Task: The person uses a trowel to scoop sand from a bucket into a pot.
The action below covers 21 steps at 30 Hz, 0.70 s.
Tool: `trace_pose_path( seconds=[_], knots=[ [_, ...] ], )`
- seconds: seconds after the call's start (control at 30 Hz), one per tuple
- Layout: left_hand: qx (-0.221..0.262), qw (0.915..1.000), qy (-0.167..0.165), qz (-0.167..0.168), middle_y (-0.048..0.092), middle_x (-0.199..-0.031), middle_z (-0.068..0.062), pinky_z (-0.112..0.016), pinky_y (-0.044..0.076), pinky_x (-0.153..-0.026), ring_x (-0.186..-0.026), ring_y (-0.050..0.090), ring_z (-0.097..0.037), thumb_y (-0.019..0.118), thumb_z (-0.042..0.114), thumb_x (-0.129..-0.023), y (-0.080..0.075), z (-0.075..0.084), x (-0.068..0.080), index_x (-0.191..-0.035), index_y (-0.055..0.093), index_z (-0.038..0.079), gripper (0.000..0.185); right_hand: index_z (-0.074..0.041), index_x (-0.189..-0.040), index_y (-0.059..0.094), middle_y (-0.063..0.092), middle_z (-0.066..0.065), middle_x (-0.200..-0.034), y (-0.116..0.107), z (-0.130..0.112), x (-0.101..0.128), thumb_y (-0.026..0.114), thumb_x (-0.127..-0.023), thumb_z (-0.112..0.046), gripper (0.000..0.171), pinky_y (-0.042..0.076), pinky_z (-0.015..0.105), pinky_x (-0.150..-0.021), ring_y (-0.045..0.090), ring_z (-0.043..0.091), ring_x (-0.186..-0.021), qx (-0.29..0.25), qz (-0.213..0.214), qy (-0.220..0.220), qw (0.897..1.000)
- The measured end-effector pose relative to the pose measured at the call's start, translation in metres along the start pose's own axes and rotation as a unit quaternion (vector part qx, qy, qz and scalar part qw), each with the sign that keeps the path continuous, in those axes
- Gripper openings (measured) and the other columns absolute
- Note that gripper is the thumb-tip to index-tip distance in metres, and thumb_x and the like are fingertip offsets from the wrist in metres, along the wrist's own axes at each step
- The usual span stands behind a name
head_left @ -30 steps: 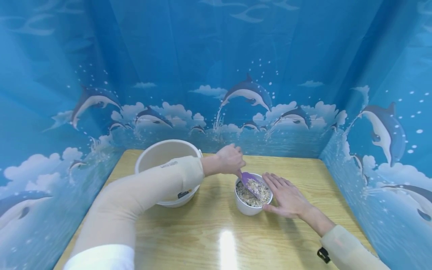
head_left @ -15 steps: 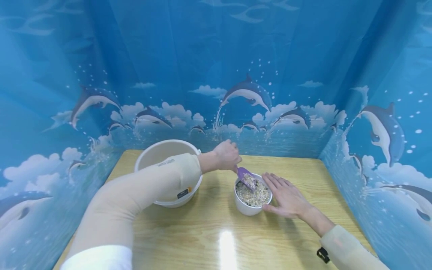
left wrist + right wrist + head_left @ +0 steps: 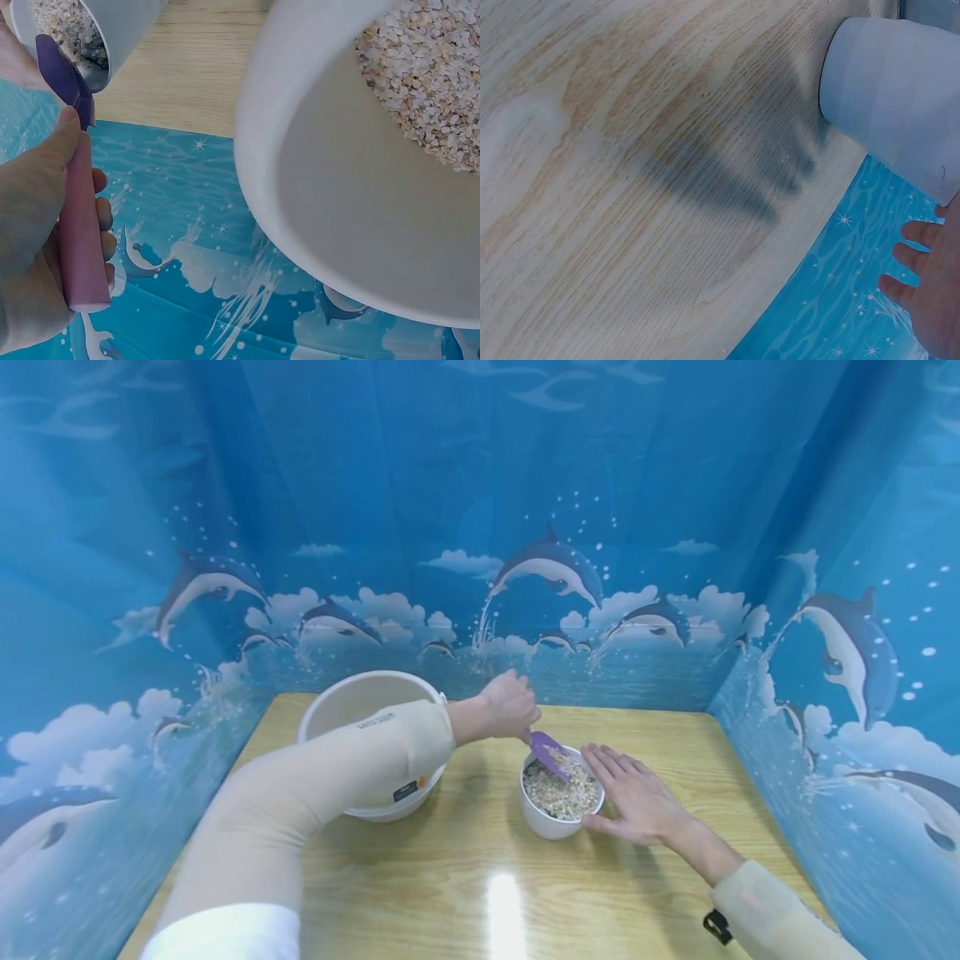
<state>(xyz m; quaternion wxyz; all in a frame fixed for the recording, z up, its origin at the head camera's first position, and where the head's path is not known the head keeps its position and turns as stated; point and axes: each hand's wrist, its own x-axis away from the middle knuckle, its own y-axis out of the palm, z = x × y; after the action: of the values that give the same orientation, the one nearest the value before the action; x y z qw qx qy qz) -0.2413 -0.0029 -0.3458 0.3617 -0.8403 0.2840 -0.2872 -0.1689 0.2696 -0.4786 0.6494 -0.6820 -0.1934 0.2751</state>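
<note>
Purple scoop (image 3: 547, 753): gripped by left hand (image 3: 508, 705) – long axis slanted down-right over gravel (image 3: 558, 797)
White tub (image 3: 550, 828): touched on its right side by right hand (image 3: 637, 800) – fingers pretty straight, nothing gripped

We see a purple scoop (image 3: 550, 754), its handle (image 3: 84, 225) pink, and a white pot (image 3: 542, 820). Dolphins (image 3: 551, 568) pattern our blue curtain (image 3: 465, 460); our yellowish counter (image 3: 420, 877) is wood-grained.

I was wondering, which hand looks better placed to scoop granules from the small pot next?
Probably the left hand: it already grips the purple scoop at the mouth of the small pot. The right hand touches the pot's rim, so it seems better suited to steadying.
</note>
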Motion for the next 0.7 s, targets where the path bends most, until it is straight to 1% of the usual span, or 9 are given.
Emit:
trace_pose_path(
  seconds=[0.2,0.3,0.4,0.47,0.53,0.7],
  knots=[
    [-0.006,0.9999,-0.006,-0.009,0.072,-0.102,0.009,-0.027,0.049,-0.085,-0.089,0.053,-0.011,0.041,0.076,-0.101,-0.001,-0.002,0.001,-0.119,0.074,0.025,0.064,0.0,-0.164,0.028,0.036,0.023,-0.169,0.0,0.0,0.0,0.063,-0.09,-0.072,0.109,0.04,0.066,-0.118,0.043,0.046,-0.152,0.002,0.0,0.002,1.0],
    [-0.013,0.9999,-0.006,-0.009,0.069,-0.097,0.009,-0.025,0.045,-0.079,-0.084,0.049,-0.011,0.041,0.077,-0.101,-0.002,-0.004,0.003,-0.116,0.074,0.025,0.063,0.0,-0.163,0.029,0.036,0.023,-0.169,0.0,0.001,0.0,0.063,-0.09,-0.072,0.108,0.041,0.066,-0.118,0.043,0.046,-0.152,0.005,0.003,0.001,1.0],
    [-0.021,0.9998,-0.001,-0.004,0.067,-0.094,0.01,-0.025,0.044,-0.075,-0.083,0.048,-0.01,0.042,0.077,-0.1,-0.003,-0.006,0.006,-0.112,0.075,0.025,0.063,0.0,-0.164,0.029,0.036,0.022,-0.169,0.0,0.001,0.0,0.062,-0.09,-0.072,0.108,0.041,0.065,-0.118,0.043,0.046,-0.152,0.005,0.002,0.0,1.0],
    [-0.025,0.9997,0.003,0.0,0.069,-0.094,0.011,-0.024,0.046,-0.076,-0.084,0.051,-0.01,0.042,0.077,-0.1,-0.004,-0.007,0.008,-0.112,0.075,0.026,0.062,0.0,-0.164,0.028,0.036,0.023,-0.169,0.0,0.001,0.0,0.062,-0.09,-0.072,0.108,0.04,0.066,-0.118,0.043,0.046,-0.152,0.004,0.001,0.0,1.0],
    [-0.026,0.9996,0.005,0.003,0.072,-0.096,0.011,-0.025,0.05,-0.08,-0.087,0.056,-0.01,0.043,0.077,-0.1,-0.005,-0.007,0.009,-0.114,0.076,0.026,0.062,-0.001,-0.164,0.028,0.035,0.022,-0.169,-0.001,0.001,0.0,0.062,-0.091,-0.072,0.108,0.04,0.066,-0.118,0.043,0.046,-0.152,0.003,-0.001,0.001,1.0],
    [-0.024,0.9997,0.006,0.009,0.077,-0.105,0.009,-0.028,0.053,-0.091,-0.1,0.065,-0.012,0.045,0.076,-0.1,-0.006,-0.008,0.013,-0.119,0.076,0.026,0.061,-0.001,-0.165,0.026,0.035,0.023,-0.169,0.0,0.0,0.0,0.061,-0.091,-0.072,0.108,0.04,0.066,-0.118,0.043,0.046,-0.152,0.001,-0.003,0.002,1.0]
  ],
)
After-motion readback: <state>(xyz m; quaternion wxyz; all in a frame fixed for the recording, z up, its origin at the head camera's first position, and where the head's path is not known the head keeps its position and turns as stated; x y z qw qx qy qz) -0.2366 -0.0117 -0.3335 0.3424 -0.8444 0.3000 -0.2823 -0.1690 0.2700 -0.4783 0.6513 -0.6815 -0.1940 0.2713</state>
